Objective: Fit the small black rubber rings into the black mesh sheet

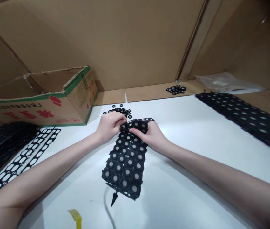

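Note:
A black mesh strip [125, 163] filled with rows of black rings with pale centres lies along the middle of the white table, its pointed tip toward me. My right hand [155, 135] grips the strip's far end, thumb on top and fingers behind. At the strip's far left edge, my left hand [112, 125] has thumb and fingertips pinched together; whether a small ring is between them is hidden. Just beyond that hand lies a loose pile of black rings [122, 112].
On the left stand a cardboard box [77, 105], an empty black mesh strip [27, 156] and a black heap [3, 146]. A filled strip [244, 117] lies at right, near more rings [176, 89] and a plastic bag [227, 82]. Yellow tape [76, 216] is in front.

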The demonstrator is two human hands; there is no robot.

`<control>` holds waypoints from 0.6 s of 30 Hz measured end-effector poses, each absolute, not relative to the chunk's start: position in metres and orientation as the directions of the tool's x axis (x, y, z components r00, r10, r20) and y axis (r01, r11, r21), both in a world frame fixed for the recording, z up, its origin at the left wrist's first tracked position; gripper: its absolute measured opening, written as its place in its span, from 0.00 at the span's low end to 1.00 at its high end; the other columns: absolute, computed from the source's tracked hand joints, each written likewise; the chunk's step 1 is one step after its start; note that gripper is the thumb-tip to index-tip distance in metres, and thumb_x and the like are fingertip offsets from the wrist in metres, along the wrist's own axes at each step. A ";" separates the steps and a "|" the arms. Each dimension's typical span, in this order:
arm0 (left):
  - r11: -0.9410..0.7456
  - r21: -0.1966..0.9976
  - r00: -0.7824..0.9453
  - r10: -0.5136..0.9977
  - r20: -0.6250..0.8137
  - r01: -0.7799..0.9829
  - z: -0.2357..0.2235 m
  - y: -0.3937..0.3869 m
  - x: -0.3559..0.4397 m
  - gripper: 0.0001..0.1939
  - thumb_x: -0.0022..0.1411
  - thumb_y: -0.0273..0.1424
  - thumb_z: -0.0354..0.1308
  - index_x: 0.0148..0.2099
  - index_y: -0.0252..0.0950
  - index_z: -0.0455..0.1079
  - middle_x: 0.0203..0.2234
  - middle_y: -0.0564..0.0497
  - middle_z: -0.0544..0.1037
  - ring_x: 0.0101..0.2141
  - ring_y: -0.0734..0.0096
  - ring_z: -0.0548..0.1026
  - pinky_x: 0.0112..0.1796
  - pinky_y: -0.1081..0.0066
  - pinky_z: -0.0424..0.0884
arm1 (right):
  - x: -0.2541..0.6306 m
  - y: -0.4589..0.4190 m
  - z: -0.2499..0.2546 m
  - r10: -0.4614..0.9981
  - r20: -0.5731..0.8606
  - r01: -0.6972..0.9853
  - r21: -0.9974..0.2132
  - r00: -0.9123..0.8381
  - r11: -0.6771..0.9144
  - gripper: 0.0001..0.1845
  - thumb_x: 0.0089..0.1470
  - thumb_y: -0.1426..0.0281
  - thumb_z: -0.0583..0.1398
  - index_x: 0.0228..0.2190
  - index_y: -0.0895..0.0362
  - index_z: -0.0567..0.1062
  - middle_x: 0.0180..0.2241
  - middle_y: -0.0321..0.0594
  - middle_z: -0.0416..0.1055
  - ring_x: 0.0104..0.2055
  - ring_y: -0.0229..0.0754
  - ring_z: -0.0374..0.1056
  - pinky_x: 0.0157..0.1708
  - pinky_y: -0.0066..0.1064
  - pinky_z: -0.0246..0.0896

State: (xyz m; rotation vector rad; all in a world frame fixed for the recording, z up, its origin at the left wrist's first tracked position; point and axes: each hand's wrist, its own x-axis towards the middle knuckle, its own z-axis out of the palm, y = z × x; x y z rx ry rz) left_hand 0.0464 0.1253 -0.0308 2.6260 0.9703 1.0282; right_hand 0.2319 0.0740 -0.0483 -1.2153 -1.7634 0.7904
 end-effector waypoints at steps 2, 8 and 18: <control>-0.741 0.452 0.476 0.668 0.572 0.497 -0.030 0.124 0.050 0.09 0.59 0.26 0.53 0.28 0.35 0.73 0.25 0.51 0.77 0.29 0.68 0.73 0.33 0.69 0.65 | 0.231 0.074 -0.048 0.936 0.292 0.409 -0.843 -0.198 0.349 0.11 0.52 0.64 0.59 0.23 0.57 0.71 0.25 0.39 0.72 0.29 0.42 0.66 0.31 0.35 0.61; -0.498 0.819 0.216 0.866 0.451 0.286 -0.032 0.125 0.058 0.06 0.52 0.28 0.58 0.24 0.34 0.72 0.20 0.53 0.74 0.26 0.71 0.70 0.31 0.70 0.65 | 0.228 0.074 -0.048 0.933 0.307 0.379 -0.854 -0.189 0.358 0.07 0.51 0.65 0.61 0.28 0.57 0.73 0.31 0.44 0.75 0.35 0.47 0.70 0.38 0.39 0.63; -0.488 0.825 0.045 0.867 0.496 0.284 -0.031 0.168 0.033 0.08 0.58 0.31 0.55 0.30 0.33 0.71 0.24 0.52 0.75 0.26 0.73 0.70 0.28 0.73 0.63 | 0.228 0.072 -0.046 0.952 0.254 0.329 -0.896 -0.171 0.298 0.08 0.50 0.65 0.61 0.28 0.58 0.74 0.33 0.44 0.76 0.37 0.48 0.71 0.39 0.41 0.66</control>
